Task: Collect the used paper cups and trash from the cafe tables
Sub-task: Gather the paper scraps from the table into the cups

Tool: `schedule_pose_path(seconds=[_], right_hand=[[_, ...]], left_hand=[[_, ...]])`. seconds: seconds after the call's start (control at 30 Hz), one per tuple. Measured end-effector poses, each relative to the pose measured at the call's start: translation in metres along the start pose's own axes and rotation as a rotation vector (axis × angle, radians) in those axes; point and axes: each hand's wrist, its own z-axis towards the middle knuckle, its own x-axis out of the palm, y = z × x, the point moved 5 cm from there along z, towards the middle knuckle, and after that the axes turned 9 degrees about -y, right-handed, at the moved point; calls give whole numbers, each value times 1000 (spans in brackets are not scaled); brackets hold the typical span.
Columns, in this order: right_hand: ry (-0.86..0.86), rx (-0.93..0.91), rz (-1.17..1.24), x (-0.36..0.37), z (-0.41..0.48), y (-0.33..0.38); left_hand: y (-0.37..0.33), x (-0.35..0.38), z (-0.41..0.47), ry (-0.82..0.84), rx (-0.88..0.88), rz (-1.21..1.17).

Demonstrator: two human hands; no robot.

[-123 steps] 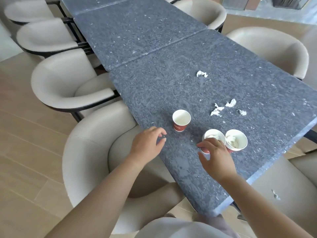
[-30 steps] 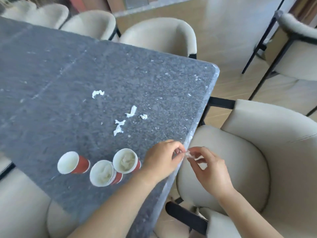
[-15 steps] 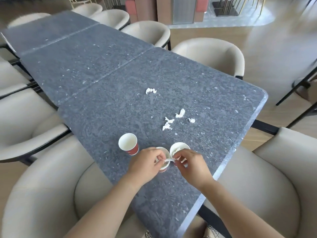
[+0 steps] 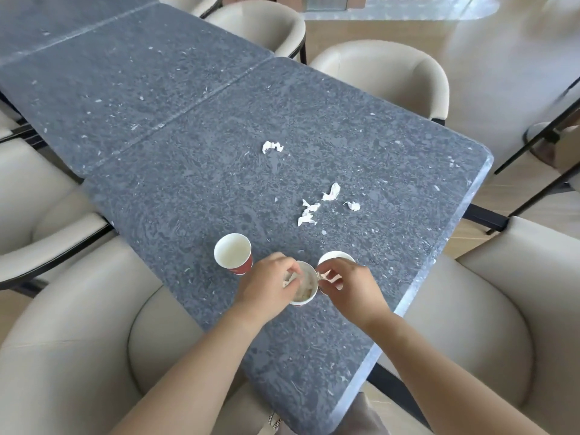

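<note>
Head view: we hold the left hand [image 4: 270,284] over the middle cup [image 4: 306,290], fingers curled into it and pinching a scrap [image 4: 288,280], so the cup serves as bin; right hand [image 4: 350,285] curls at that cup's rim beside the right cup [image 4: 335,256], likely steadying it, though we cannot tell what it grips; left cup [image 4: 233,253] stands empty; loose scraps [image 4: 308,212] lie farther on the table [image 4: 188,171]
</note>
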Motion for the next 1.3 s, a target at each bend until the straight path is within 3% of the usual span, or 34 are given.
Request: schedule_pose_path(seconds=[0.43,0.53,0.73,0.9,1.17,1.3], right_hand=[[58,-105,-15,-29,64,-39],[113,-117,-24,-22,74,-45],[219,-89,-20,-13,76,-44],[355,-83,-165,-3,64,-45],[198,33,-174,10,78,-33],[188,-63,-182,11,77,-19]], left_hand=[[2,12,42,-9,-132,91],[3,14,45,-20,-163,110],[8,19,43,108,-231,113],[12,9,43,49,-228,65],[21,-7,26,-100,-226,19],[19,-11,13,-110,-161,62]])
